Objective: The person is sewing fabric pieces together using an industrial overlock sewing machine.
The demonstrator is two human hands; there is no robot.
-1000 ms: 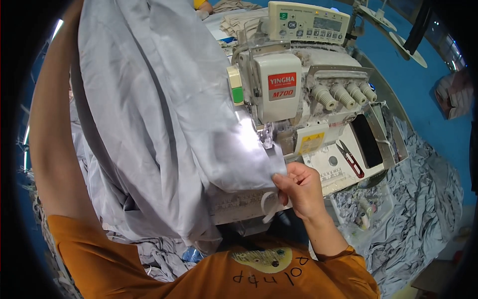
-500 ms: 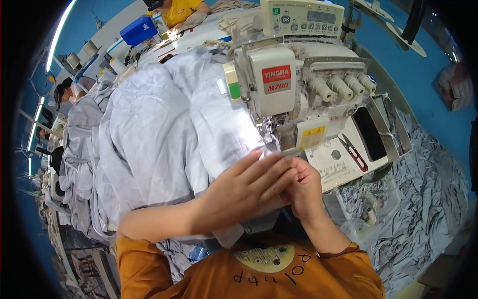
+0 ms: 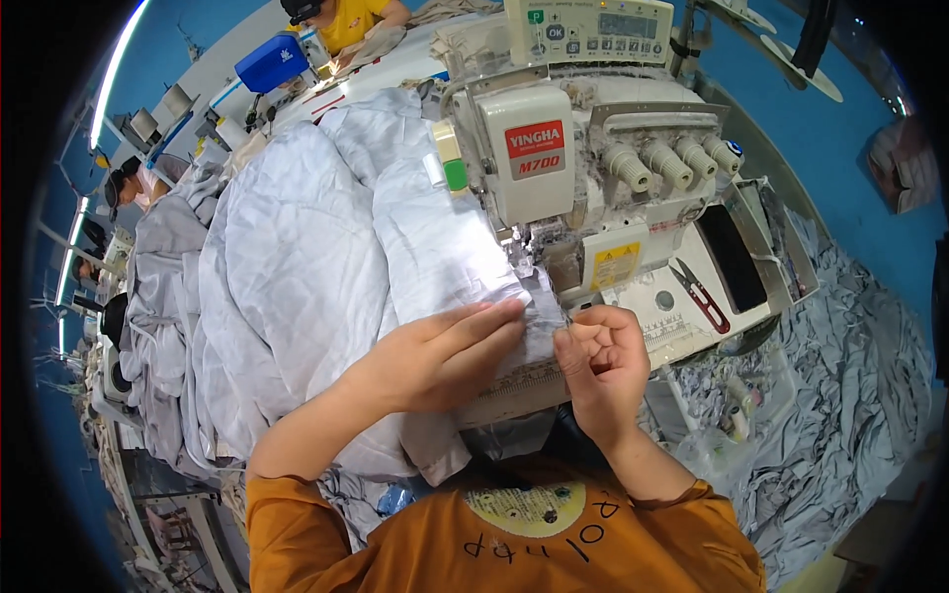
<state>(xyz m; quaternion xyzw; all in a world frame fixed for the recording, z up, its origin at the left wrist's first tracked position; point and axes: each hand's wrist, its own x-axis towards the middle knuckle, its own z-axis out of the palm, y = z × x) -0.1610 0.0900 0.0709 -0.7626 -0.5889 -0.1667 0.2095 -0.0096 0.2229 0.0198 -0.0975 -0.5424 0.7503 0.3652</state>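
Note:
A large pale grey fabric piece lies heaped over the table to the left of a white overlock sewing machine. My left hand lies flat on the fabric's near edge, fingers stretched toward the presser foot. My right hand pinches the same fabric edge just in front of the needle area, fingers curled. The two hands are almost touching.
Red-handled snips and a black phone lie on the machine bed at right. Grey fabric scraps pile up at lower right. More grey garments are stacked at left. Other workers sit at the back left and top.
The fabric, held high by my raised left arm before, has come down onto the table. My left hand now lies flat on it beside my right hand.

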